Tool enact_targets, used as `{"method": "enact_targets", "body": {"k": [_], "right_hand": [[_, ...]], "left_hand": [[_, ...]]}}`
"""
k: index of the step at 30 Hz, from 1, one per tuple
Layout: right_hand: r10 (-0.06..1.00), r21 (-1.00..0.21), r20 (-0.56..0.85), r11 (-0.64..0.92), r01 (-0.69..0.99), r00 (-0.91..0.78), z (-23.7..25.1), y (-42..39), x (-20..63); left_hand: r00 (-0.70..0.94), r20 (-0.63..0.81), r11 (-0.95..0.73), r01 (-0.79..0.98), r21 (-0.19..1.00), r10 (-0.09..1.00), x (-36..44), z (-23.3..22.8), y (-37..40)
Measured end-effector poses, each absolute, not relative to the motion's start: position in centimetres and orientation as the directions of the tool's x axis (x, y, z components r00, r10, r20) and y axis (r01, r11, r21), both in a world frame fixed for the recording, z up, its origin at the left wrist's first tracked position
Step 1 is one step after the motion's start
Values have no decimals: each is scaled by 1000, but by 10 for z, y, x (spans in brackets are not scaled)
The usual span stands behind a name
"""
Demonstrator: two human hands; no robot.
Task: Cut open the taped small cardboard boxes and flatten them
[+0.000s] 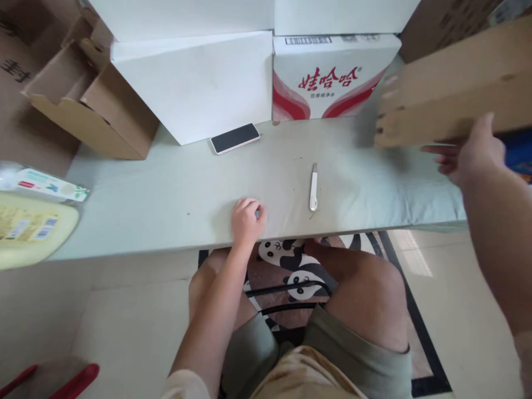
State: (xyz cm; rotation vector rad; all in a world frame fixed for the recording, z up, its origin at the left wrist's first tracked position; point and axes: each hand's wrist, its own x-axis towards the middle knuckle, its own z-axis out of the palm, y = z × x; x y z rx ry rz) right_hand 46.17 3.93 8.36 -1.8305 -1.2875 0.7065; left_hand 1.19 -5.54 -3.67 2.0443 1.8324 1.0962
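Observation:
My left hand rests as a closed fist on the near edge of the pale table, with a small dark thing just showing between its fingers. A white utility knife lies on the table to its right, untouched. My right hand is raised at the right side, fingers under and thumb against a flat brown cardboard box that it holds above the table's right end.
A phone lies face up at the back. Behind it stand a white box and a red-and-white printed carton. An open brown carton sits back left; a yellow bottle and a packet lie at the left edge.

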Motion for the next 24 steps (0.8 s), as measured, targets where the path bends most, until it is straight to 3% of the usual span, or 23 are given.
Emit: {"method": "enact_targets", "body": {"k": [1, 3, 9, 12, 18, 21, 24], "right_hand": [[924, -803, -137, -315, 505, 358, 83, 61, 459], [915, -636, -213, -397, 662, 344, 76, 82, 436], [980, -561, -196, -142, 816, 35, 31, 11, 312], [948, -411, -239, 97, 907, -210, 26, -20, 280], [943, -194, -283, 123, 973, -176, 31, -22, 284], [960, -194, -252, 73, 978, -121, 28, -21, 291], [964, -359, -259, -40, 932, -58, 31, -20, 283]], "left_hand": [[-37, 402, -222, 785, 578, 915, 12, -37, -55], [-43, 415, -225, 787, 575, 909, 12, -38, -55], [-40, 440, -248, 779, 575, 897, 13, -40, -55], [-27, 421, -231, 802, 550, 907, 16, -37, -56], [29, 311, -203, 815, 543, 950, 16, -29, -60], [89, 300, -263, 746, 612, 950, 5, -28, -67], [88, 332, -299, 683, 667, 939, -13, -24, -74]]}}
